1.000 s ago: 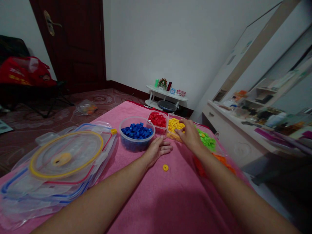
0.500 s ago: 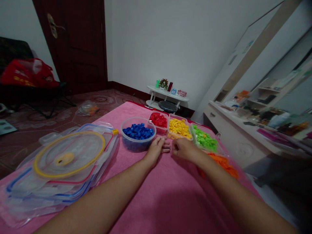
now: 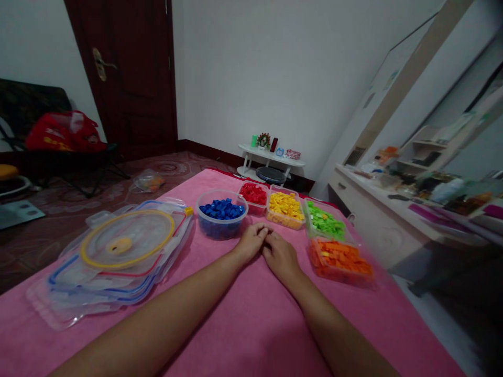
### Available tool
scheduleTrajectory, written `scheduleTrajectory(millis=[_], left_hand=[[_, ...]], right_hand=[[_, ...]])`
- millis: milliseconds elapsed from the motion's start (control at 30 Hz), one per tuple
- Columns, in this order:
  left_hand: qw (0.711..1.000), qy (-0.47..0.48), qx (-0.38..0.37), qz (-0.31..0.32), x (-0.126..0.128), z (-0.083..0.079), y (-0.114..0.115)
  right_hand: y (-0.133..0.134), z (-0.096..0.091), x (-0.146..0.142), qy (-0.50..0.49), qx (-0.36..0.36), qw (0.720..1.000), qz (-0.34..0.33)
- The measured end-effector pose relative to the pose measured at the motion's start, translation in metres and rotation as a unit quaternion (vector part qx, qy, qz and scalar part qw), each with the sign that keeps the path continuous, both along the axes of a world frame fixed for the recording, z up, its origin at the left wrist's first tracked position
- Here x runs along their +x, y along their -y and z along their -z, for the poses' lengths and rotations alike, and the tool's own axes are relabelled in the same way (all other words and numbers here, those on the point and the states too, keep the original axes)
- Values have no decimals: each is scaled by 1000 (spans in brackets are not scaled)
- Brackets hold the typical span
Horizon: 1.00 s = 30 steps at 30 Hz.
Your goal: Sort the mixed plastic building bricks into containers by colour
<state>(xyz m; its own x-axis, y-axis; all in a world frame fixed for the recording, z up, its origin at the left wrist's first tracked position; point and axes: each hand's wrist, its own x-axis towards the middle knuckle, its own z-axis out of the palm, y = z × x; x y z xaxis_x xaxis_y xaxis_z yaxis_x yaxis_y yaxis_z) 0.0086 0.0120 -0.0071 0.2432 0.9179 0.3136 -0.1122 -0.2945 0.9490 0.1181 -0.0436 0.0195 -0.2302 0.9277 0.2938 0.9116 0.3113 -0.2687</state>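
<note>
Left hand [image 3: 252, 242] and right hand [image 3: 281, 255] meet at the fingertips, fingers curled in; whether a small piece is pinched between them cannot be told. Both sit low over the pink worktop [image 3: 236, 324], probably so that the forearms can rest. Just beyond the left: round bowl [image 3: 212, 196] of blue pieces [image 3: 222, 209]. Next along the arc, in separate clear tubs: red pieces [image 3: 253, 194], yellow pieces [image 3: 286, 204], green pieces [image 3: 326, 220], orange pieces [image 3: 341, 255]. Tubs stand uncovered, one colour predominating in each, presumably for easy reach and sorting by sight. Lid stack [image 3: 131, 235] lies flat at far left, likely kept aside from the hands; a yellow block [image 3: 189, 210] sits on its corner.
</note>
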Motion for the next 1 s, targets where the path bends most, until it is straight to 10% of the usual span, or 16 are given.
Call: scheduleTrajectory(millis=[400, 1000], left_hand=[[971, -173, 148, -71, 4, -10, 21], [984, -135, 108, -43, 0, 0, 6]], right_hand=[[2, 11, 15, -63, 33, 996, -48], [0, 12, 17, -68, 37, 994, -73]])
